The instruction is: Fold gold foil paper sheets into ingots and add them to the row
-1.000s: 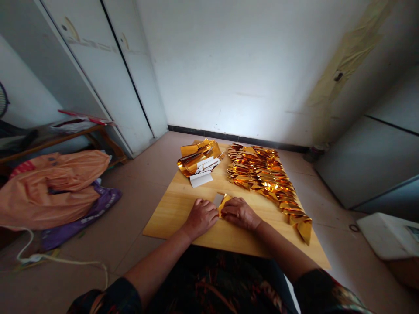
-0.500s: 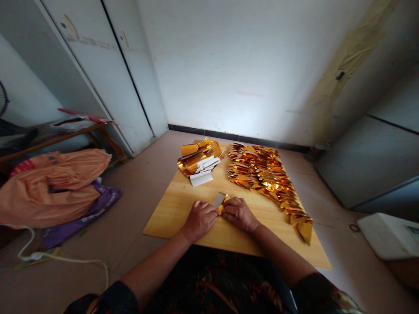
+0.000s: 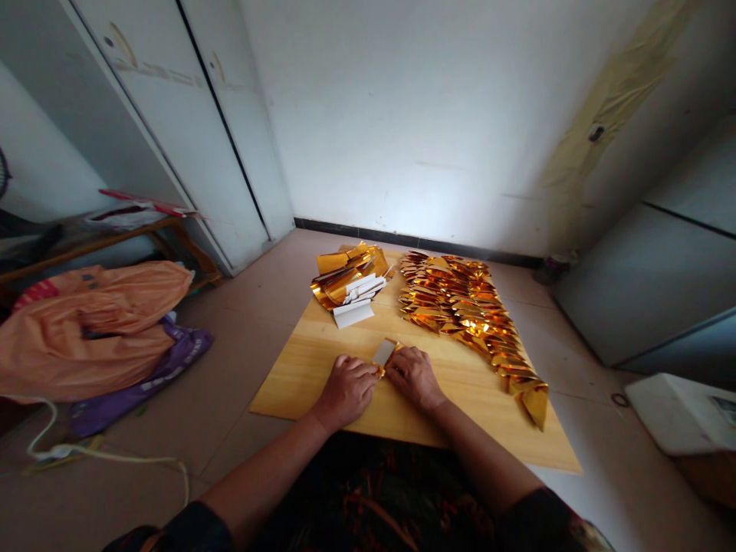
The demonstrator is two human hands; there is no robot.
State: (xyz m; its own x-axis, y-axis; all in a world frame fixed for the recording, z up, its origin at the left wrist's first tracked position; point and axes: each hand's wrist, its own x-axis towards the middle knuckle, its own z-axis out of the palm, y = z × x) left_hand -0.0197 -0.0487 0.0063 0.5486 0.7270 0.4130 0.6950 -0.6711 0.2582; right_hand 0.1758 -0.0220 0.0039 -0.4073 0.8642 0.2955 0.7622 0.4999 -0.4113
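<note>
A small piece of gold foil paper, its pale grey back facing up, lies at the near middle of the wooden board. My left hand grips its left near edge with fingers closed. At the other side, my right hand has curled fingers pressed on its right edge. Fingertips hide much of the paper's gold part. Beyond my hands to the left is a loose pile of gold sheets with white-backed pieces. Rows of folded gold foil pieces cover the board's right side.
An orange bag and a purple bag are heaped on the left near a wooden bench. A pale cord trails on the floor. At right are a white box and a grey cabinet.
My right hand has shifted slightly left and down along the paper's edge. More of the paper's grey back shows, and less gold is visible between my hands.
</note>
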